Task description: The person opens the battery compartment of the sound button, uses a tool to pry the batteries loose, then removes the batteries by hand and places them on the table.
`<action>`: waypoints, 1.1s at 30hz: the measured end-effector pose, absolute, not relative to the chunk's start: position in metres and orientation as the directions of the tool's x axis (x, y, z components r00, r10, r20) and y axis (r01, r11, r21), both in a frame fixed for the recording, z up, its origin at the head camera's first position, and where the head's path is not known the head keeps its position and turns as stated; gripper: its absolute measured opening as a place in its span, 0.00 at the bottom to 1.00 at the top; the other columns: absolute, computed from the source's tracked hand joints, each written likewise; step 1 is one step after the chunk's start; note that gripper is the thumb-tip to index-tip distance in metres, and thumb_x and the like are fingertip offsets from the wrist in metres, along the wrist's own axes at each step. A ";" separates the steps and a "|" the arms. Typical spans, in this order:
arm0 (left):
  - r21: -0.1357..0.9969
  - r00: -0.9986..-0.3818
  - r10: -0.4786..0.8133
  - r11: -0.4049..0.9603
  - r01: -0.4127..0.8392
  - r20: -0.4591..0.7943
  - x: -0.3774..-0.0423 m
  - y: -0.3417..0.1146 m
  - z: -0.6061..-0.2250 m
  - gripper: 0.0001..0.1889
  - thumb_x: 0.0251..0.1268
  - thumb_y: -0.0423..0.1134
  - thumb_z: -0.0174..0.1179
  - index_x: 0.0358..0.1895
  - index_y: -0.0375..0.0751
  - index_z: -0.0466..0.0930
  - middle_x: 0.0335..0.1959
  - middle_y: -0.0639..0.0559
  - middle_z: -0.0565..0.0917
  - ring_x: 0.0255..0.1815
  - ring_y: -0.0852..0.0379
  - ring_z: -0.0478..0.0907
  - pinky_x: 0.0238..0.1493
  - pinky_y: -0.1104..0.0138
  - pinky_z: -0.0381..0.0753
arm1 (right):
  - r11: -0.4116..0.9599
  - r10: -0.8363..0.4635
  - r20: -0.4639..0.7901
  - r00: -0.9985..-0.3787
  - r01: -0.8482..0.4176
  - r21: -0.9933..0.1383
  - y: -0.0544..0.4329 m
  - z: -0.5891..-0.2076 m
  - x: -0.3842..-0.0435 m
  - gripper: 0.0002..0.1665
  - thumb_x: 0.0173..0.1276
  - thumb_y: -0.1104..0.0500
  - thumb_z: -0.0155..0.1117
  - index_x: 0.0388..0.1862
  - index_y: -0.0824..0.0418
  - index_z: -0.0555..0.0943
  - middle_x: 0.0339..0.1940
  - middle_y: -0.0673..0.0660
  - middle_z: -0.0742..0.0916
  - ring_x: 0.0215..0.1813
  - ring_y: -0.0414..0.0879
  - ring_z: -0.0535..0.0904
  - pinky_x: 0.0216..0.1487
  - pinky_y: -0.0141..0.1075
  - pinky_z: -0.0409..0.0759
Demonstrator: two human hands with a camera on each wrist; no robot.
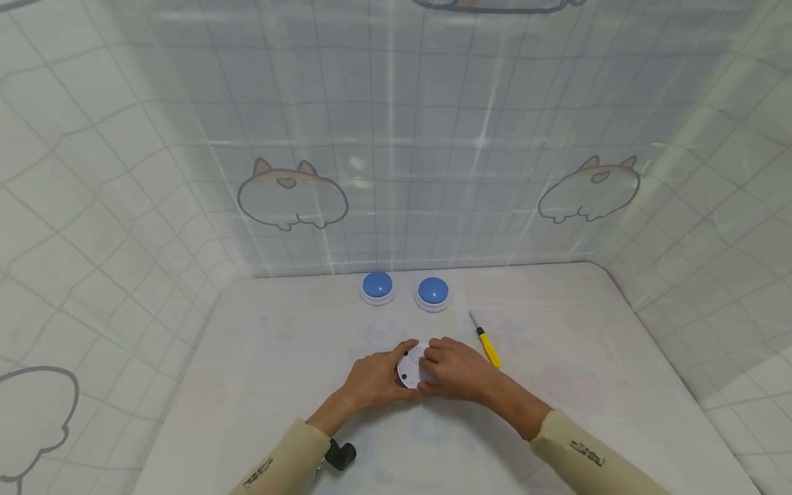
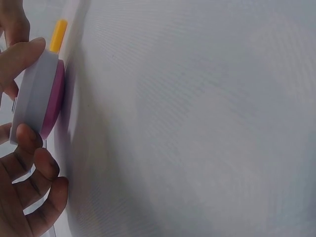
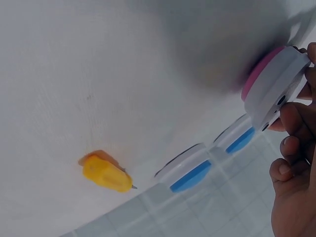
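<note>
A round push button [image 1: 410, 371] with a white casing is held upside down, its perforated underside with dark round spots facing up. Its magenta dome [image 2: 55, 98] faces the table. My left hand [image 1: 377, 378] grips the casing by the rim from the left, thumb on the near side and fingers on the far side. My right hand [image 1: 460, 371] holds the other side, its fingers bent over the underside and partly hiding it. Just beyond the right hand lies a screwdriver [image 1: 489, 349] with a yellow handle, its tip pointing away.
Two white push buttons with blue domes, a left one [image 1: 377, 285] and a right one [image 1: 433, 291], stand at the back of the white-covered table [image 1: 278, 357]. A black object [image 1: 340, 455] is beside the left sleeve. Grid-patterned curtains [image 1: 421, 172] surround the table's back and sides.
</note>
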State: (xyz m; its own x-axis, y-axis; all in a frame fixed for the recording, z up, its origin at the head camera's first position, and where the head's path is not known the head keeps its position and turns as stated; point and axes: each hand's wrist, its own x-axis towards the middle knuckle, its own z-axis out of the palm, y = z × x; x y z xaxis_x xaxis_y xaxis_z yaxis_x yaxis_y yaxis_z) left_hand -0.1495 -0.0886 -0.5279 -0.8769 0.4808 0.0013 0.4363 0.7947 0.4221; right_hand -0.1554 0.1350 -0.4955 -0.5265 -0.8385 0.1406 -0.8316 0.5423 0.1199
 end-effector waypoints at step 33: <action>0.432 -0.869 0.494 0.785 0.444 -0.003 -0.152 -0.090 -0.528 0.49 0.47 0.71 0.70 0.75 0.60 0.64 0.25 0.63 0.75 0.25 0.63 0.70 0.24 0.67 0.69 | 0.391 -0.915 0.002 -0.404 -0.883 0.260 0.125 -0.486 -0.156 0.20 0.70 0.39 0.64 0.47 0.51 0.89 0.41 0.45 0.90 0.41 0.37 0.78 0.52 0.30 0.79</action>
